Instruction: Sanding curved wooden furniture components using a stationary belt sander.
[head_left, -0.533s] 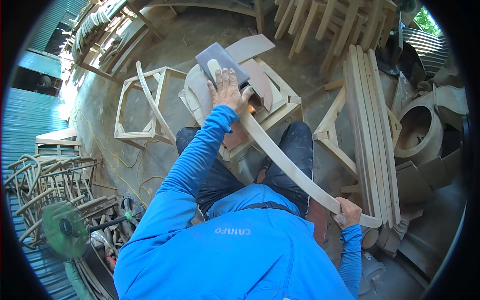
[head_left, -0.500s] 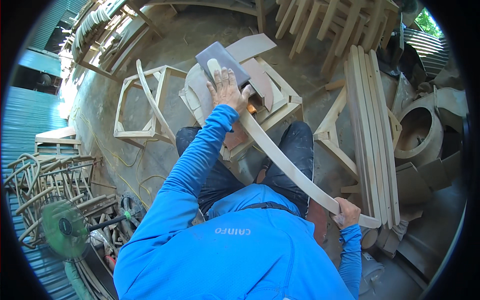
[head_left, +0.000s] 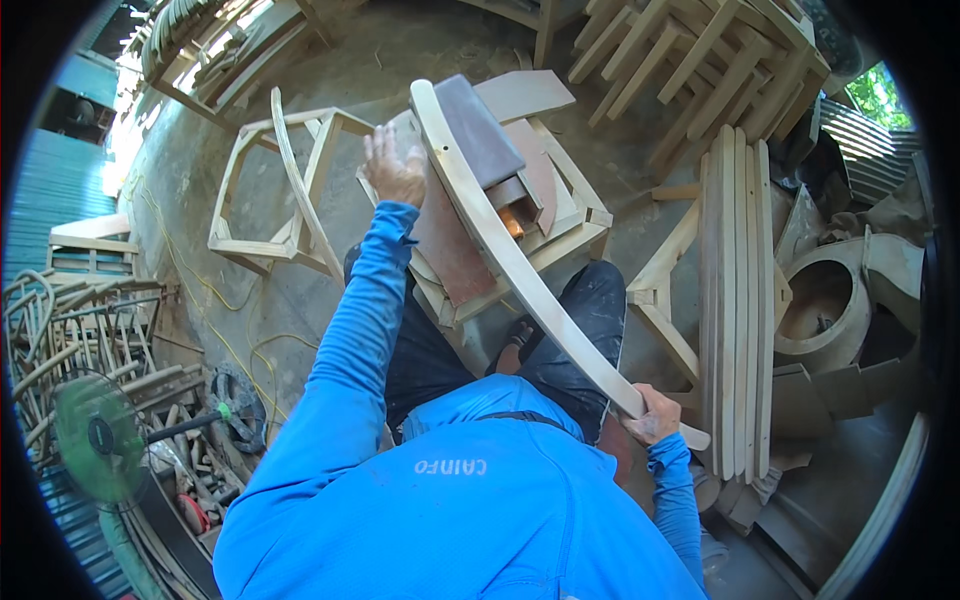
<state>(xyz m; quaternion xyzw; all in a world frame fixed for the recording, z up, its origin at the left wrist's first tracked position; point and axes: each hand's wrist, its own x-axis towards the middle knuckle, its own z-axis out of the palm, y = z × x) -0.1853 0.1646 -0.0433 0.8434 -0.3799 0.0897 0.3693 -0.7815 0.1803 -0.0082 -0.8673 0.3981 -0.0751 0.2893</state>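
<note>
A long curved wooden slat [head_left: 530, 275] runs from the middle of the work stand down to my right side. My right hand [head_left: 655, 415] is wrapped round its near end. Its far end lies against a grey, flat-topped block [head_left: 478, 130], which looks like an upturned belt sander with an orange part [head_left: 511, 222] showing below. A small dark hole shows in the slat near that far end. My left hand [head_left: 393, 165] is raised to the left of the slat, apart from it, with fingers spread and nothing in them.
The wooden stand [head_left: 560, 240] carries reddish boards. Left of it stands an open wooden frame [head_left: 265, 245] with a curved slat leaning on it. Several straight slats [head_left: 735, 300] are stacked at right. A green fan [head_left: 100, 435] and a yellow cord [head_left: 215, 325] are at left.
My left hand has lifted off the slat's far end and moved left. The slat has turned onto another face and shifted, its near end now farther left with my right hand.
</note>
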